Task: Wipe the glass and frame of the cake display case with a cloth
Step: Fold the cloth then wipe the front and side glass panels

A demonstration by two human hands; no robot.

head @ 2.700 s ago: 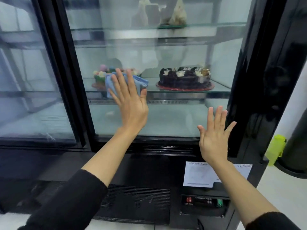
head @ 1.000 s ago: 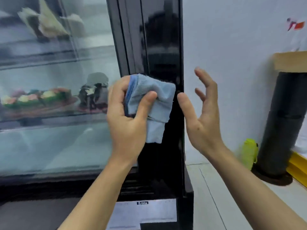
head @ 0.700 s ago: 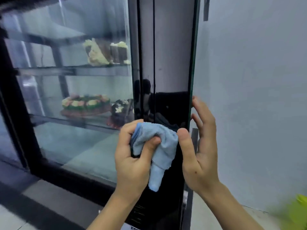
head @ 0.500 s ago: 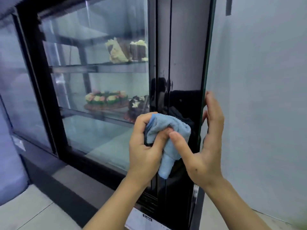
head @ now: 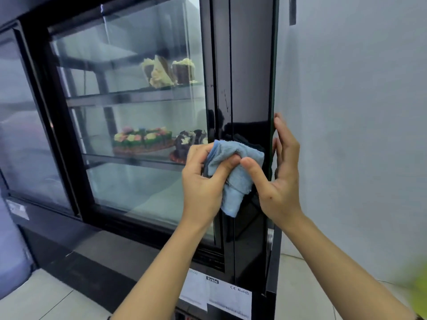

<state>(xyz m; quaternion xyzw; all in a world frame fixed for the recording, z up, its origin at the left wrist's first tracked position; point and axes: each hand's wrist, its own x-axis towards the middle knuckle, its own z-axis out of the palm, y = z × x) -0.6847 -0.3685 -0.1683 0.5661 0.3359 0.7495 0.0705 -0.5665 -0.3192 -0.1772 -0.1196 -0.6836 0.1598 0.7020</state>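
Note:
The black-framed cake display case stands in front of me, its glass front [head: 129, 125] to the left and its glossy black corner post [head: 249, 84] in the middle. My left hand [head: 203, 183] grips a crumpled light blue cloth [head: 235, 172] against that post. My right hand [head: 280, 174] is around the case's right edge, fingers straight along the side, thumb pressed to the cloth next to my left thumb.
Behind the glass, cake slices [head: 166, 71] sit on the upper shelf, a decorated cake [head: 143, 138] and a dark cake [head: 190, 143] on the lower one. A white wall [head: 358, 112] runs close along the case's right. White labels [head: 217, 296] are low on the case. A blurred yellow-green object [head: 419, 289] shows at the right edge.
I moved from the front glass round to the right corner post. My left hand bunched the cloth and held it there; my right hand closed in until its thumb met the cloth.

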